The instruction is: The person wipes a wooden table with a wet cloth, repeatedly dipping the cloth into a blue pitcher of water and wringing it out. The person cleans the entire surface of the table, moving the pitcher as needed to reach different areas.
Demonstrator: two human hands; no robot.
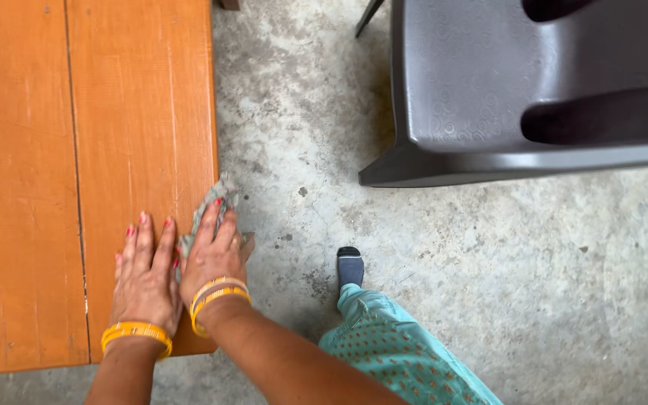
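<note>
Pressing flat on the orange wooden tabletop (54,150), the left hand (144,274) lies palm down with fingers spread and holds nothing; its open grip braces the body over the work. The right hand (213,255) sits just beside it at the tabletop's right edge, fingers laid over a grey-green cloth (208,210), pinning it against the wood rather than clenching it; the cloth bunches ahead of the fingertips and hangs slightly past the edge, above the concrete floor (489,285). This flat, loosely closed grip keeps the cloth in full contact with the surface. Both wrists carry yellow bangles (136,334). A dark plastic chair (534,90) stands well apart, on the floor to the right.
</note>
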